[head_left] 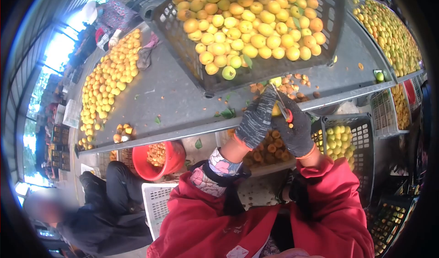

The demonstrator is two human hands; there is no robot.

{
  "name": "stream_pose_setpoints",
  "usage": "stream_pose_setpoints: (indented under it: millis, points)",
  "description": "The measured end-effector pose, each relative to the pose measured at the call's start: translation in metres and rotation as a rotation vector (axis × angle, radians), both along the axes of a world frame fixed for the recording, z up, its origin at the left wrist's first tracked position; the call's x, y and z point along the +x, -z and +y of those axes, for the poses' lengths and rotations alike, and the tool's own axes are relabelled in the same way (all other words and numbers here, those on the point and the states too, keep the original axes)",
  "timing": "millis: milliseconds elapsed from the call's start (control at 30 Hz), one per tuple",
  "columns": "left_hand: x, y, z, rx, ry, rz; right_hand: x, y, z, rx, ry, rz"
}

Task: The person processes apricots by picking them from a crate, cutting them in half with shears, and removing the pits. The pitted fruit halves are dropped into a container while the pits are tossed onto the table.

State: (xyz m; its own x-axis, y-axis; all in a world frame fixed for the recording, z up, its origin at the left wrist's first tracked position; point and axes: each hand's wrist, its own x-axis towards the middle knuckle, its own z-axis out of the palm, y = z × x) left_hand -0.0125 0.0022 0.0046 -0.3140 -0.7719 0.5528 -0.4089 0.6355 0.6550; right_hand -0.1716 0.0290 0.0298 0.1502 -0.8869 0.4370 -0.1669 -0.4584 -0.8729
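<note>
My left hand (256, 120), in a dark grey knit glove, has its fingers closed around a yellow apricot (276, 110) that shows only partly between my hands. My right hand (297, 132), also gloved, grips a small knife (289, 116) with a red handle. Its thin metal blade points up and left, close to the left fingers. Just beyond the left fingertips lies a yellow-green apricot (275, 81). Apricot pieces (292, 88) are scattered by my hands on the metal table (169, 98). Ahead, a tilted black crate (183, 56) holds many whole apricots (247, 27).
Below the table's raised edge, a red bucket (176, 159) and a crate under my hands contain apricot halves (270, 148). A black crate (363, 143) with greenish fruit stands at right. More apricots (112, 79) are heaped at left. A person (105, 212) sits at lower left.
</note>
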Motion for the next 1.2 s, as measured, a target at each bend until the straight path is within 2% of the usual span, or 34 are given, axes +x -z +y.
stream_pose_setpoints:
  millis: [100, 133, 167, 200, 267, 367, 400, 467, 667, 767, 800, 833, 867, 900, 933, 967, 1000, 1033, 1067, 1100, 1167, 1200]
  points:
    - [-0.005, 0.003, 0.001, 0.250, -0.068, 0.174, 0.007, -0.010, 0.003, 0.079, 0.004, -0.093]
    - [-0.009, -0.007, 0.007, 0.147, -0.105, 0.110, 0.009, -0.008, 0.005, 0.014, 0.030, -0.102]
    - [-0.007, -0.016, 0.010, 0.040, -0.131, 0.055, 0.015, 0.000, 0.004, 0.062, 0.043, -0.180]
    - [-0.002, -0.007, 0.005, -0.060, -0.171, -0.007, 0.023, 0.003, 0.005, 0.036, 0.052, -0.284]
    - [0.001, -0.009, 0.003, -0.076, -0.245, -0.147, 0.032, 0.004, 0.006, 0.090, 0.078, -0.411]
    - [-0.004, -0.004, 0.003, 0.029, -0.172, 0.130, 0.036, 0.002, 0.009, 0.096, 0.171, -0.373]
    - [-0.009, -0.015, 0.005, 0.043, -0.171, 0.129, 0.039, -0.001, 0.009, 0.107, 0.177, -0.396]
    - [-0.010, -0.019, 0.006, -0.051, -0.208, 0.082, 0.042, -0.006, 0.011, 0.189, 0.134, -0.500]
    - [-0.012, -0.017, 0.004, -0.332, -0.400, -0.161, 0.045, -0.008, 0.009, 0.403, 0.121, -0.541]
    - [-0.013, 0.001, 0.000, -0.390, -0.386, -0.199, 0.048, 0.006, -0.003, 0.385, 0.110, -0.639]
    - [-0.013, 0.012, -0.001, -0.261, -0.310, -0.030, 0.044, 0.010, -0.004, 0.367, 0.123, -0.583]
    - [-0.011, 0.025, -0.001, -0.163, -0.294, -0.018, 0.039, 0.009, -0.005, 0.348, 0.138, -0.528]
    - [-0.011, 0.029, -0.003, -0.232, -0.309, -0.072, 0.030, 0.009, -0.004, 0.092, 0.214, -0.065]
    - [-0.010, 0.033, -0.002, -0.303, -0.327, -0.124, 0.020, 0.009, -0.003, -0.197, 0.387, 0.348]
    - [-0.007, 0.030, -0.006, -0.272, -0.295, -0.098, 0.020, 0.011, -0.008, 0.040, 0.163, 0.062]
    - [-0.004, 0.027, -0.009, -0.239, -0.265, -0.072, 0.019, 0.015, -0.014, 0.312, -0.022, -0.345]
    - [-0.002, 0.025, -0.014, -0.207, -0.235, -0.045, 0.018, 0.018, -0.021, 0.558, -0.086, -0.672]
    - [-0.005, 0.020, -0.015, -0.028, -0.238, 0.059, 0.014, -0.001, -0.020, 0.929, -0.225, -1.176]
    - [-0.007, 0.014, -0.017, 0.143, -0.254, 0.173, 0.011, -0.001, -0.023, 0.915, -0.293, -1.144]
    - [-0.005, 0.010, -0.017, -0.071, -0.314, -0.038, 0.008, 0.000, -0.025, 0.899, -0.345, -1.117]
    - [0.004, 0.013, -0.020, 0.000, -0.153, -0.011, 0.005, 0.001, -0.023, 0.897, -0.281, -1.082]
    - [0.002, 0.015, -0.021, 0.115, -0.077, 0.183, 0.003, -0.002, -0.022, 0.894, -0.252, -1.031]
